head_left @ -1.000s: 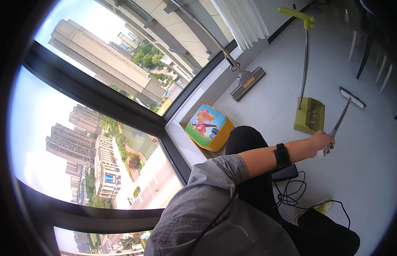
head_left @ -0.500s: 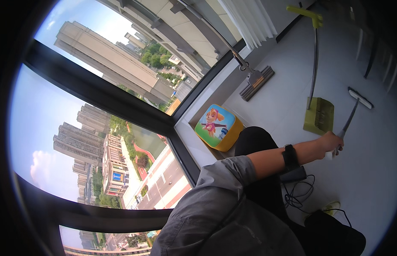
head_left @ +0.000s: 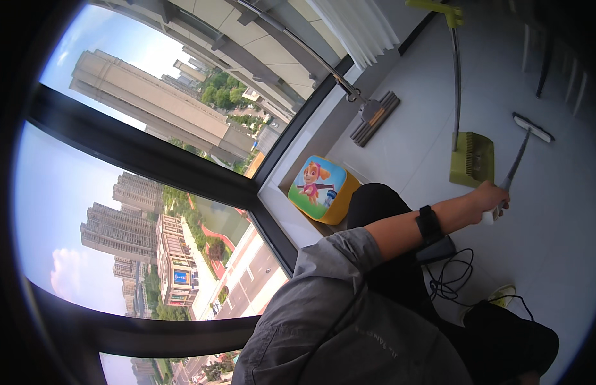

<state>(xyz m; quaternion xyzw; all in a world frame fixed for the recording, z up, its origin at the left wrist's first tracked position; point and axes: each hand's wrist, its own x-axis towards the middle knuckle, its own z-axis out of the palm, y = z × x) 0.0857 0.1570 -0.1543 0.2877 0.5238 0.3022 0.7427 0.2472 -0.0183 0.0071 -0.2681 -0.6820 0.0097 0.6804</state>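
My left hand (head_left: 491, 200) is closed around the handle of a squeegee (head_left: 518, 157), with a white grip end showing below the fist. Its grey shaft slants up and away to a narrow crosswise head with a pale strip, over the grey floor; whether that head touches the floor I cannot tell. My left arm, with a black band at the wrist, reaches across above my bent left leg. Just beyond the hand stands a green long-handled dustpan (head_left: 473, 160). My right hand does not show.
A sponge mop (head_left: 375, 118) leans by the windows on the left. Nearer sits a yellow box (head_left: 318, 190) with a cartoon dog on its lid. A black cable (head_left: 448, 277) lies coiled on the floor beside a dark device (head_left: 435, 250). A white curtain (head_left: 355, 29) hangs at the back.
The whole view has turned slightly, so the floor objects sit a little further left and higher. My left hand keeps its hold on the squeegee, in nearly the same place beside the dustpan.
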